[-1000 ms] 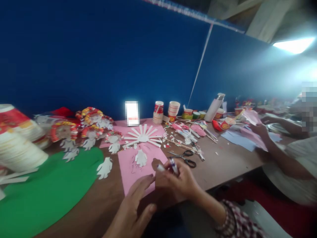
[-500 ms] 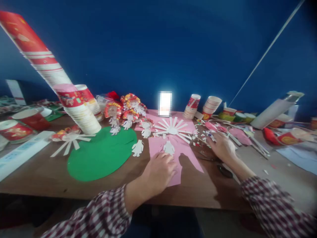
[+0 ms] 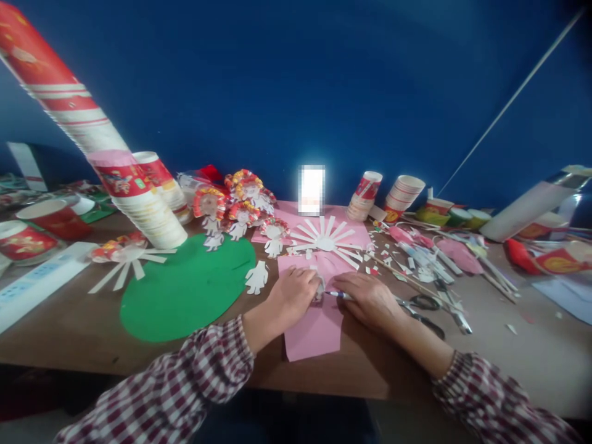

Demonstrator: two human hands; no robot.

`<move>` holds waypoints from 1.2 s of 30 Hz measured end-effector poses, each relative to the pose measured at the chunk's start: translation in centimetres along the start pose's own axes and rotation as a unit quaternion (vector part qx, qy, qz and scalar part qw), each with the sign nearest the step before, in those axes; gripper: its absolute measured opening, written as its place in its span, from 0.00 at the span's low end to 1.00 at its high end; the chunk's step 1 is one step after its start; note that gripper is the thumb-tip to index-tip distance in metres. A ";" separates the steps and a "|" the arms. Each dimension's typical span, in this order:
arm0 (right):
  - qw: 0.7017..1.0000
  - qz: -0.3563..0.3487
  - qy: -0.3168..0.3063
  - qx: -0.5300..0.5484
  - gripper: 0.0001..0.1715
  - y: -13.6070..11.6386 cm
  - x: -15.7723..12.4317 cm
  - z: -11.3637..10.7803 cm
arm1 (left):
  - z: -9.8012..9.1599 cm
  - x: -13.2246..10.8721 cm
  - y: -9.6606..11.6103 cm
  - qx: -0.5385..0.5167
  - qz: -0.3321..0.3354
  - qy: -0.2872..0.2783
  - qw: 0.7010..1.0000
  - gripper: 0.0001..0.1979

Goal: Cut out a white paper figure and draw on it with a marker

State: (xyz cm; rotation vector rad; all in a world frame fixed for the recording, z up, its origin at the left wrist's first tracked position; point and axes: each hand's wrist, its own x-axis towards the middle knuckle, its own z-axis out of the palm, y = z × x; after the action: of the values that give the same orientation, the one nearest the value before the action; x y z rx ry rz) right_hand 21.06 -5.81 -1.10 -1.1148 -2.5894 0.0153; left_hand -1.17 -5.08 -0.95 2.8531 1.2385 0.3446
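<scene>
My left hand (image 3: 292,296) presses a white paper figure (image 3: 318,285) down on the pink paper (image 3: 312,336); its fingers are together and partly cover the figure. Just right of it, my right hand (image 3: 367,299) is closed round a pen (image 3: 338,295), whose tip points left toward the figure. Left of my left hand lies another white cut-out figure (image 3: 256,278), at the edge of the green paper oval (image 3: 185,299). Behind the hands, a fan of white paper strips (image 3: 325,242) rests on pink paper.
Scissors (image 3: 423,302) and paper scraps (image 3: 393,259) lie right of my right hand. Stacked paper cups (image 3: 402,197) stand behind, and a tall leaning cup stack (image 3: 148,216) is at the left. Decorated figures (image 3: 243,219) stand at the back.
My right hand has come left from the scraps to the pink paper, now with a pen in it. My left hand has moved slightly up over the white figure.
</scene>
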 end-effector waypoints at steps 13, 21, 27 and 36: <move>0.998 -0.046 -0.008 0.048 0.18 0.0 -1.7 -0.7 | -0.2 -2.4 -1.6 -0.003 0.051 0.004 0.999 0.14; 0.994 -0.069 -0.017 0.083 0.18 1.1 -1.8 -1.1 | -0.1 -2.3 -0.8 0.012 0.094 0.011 0.995 0.12; 0.999 0.020 -0.011 0.037 0.14 0.0 -1.1 -1.5 | -0.9 -2.6 -1.5 0.006 0.079 -0.024 0.997 0.09; 0.982 -0.065 -0.033 0.172 0.19 -2.9 1.0 -1.2 | -0.8 -3.6 -2.8 -0.081 0.046 -0.027 0.995 0.15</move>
State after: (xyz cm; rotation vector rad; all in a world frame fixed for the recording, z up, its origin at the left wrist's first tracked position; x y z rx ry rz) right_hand 18.67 -7.26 0.71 -0.8320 -2.5786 0.4582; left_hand -5.74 -5.80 -1.12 2.7663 1.0211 0.3494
